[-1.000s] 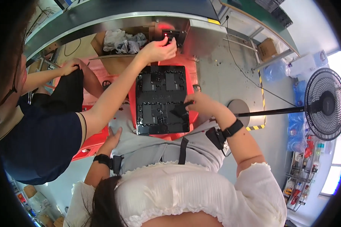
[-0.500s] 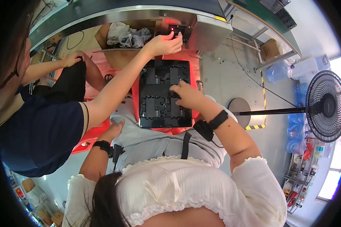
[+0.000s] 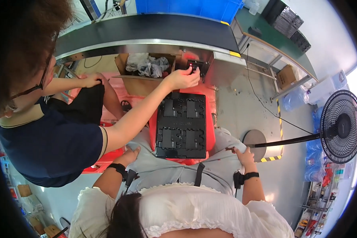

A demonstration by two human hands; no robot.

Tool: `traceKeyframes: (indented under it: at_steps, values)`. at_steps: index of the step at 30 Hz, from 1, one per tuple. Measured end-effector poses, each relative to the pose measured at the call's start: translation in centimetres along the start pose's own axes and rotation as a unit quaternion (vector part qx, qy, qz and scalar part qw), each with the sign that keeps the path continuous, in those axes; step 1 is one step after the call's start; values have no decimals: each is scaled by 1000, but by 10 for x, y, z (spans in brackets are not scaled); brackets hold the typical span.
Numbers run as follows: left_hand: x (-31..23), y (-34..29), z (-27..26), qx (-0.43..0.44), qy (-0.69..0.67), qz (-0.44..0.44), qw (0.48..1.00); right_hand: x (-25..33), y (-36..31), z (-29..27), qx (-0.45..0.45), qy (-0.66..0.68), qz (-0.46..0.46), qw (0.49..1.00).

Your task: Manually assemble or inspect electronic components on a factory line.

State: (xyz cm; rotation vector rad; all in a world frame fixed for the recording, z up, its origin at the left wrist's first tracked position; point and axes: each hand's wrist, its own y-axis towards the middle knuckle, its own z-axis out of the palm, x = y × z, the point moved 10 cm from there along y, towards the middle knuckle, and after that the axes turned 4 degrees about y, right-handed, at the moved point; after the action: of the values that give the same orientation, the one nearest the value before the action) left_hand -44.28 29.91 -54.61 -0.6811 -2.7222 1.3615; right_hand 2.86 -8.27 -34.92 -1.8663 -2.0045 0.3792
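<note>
My left hand [image 3: 130, 155] rests on my left thigh, its thumb apart from the fingers and nothing seen in it. On the other side, my right hand [image 3: 246, 156] lies against my right thigh near the knee, fingers apart and without any object. Between my knees a black plastic tray [image 3: 181, 123] lies on a red stool [image 3: 210, 137]. Several flat dark rectangular pieces [image 3: 169, 138] sit in the tray's moulded compartments. Neither of my hands touches the tray.
A co-worker's hand [image 3: 182, 79] reaches over the tray to a control [image 3: 197, 66] with a red light below the conveyor belt [image 3: 146, 33]. A cardboard box [image 3: 137, 81] with crumpled bags is beyond. A black fan [image 3: 341, 127] stands at right.
My right hand has left the tray and come down onto my right thigh. My view has tilted up, showing more of the conveyor. The co-worker's hand stays at the control.
</note>
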Motion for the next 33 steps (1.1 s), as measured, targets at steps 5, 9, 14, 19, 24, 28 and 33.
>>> traceKeyframes:
  at_steps: [5, 9, 14, 19, 24, 28, 33]
  values:
    - [-31, -34, -37, 14, -122, -95, 988, -13, 12, 8, -11, -6, 35, 999]
    - [-20, -19, -22, 7, -80, -60, 995, 3, 7, 2, -7, -7, 24, 1000]
    - [-39, -60, -52, -7, -149, -137, 979, 5, 5, 0, -16, 7, 13, 1000]
    - [-37, -64, -50, -15, -161, -132, 978, 4, -4, -4, -49, 16, 25, 998]
    - [-28, -49, -41, -33, -147, -123, 981, 8, -6, -6, -39, 11, 32, 999]
    - [-39, -59, -48, -3, -136, -119, 984, 6, -4, -5, -44, 13, 34, 998]
    - [-30, -50, -40, -7, -167, -128, 978, 5, -2, -3, -55, 17, 33, 998]
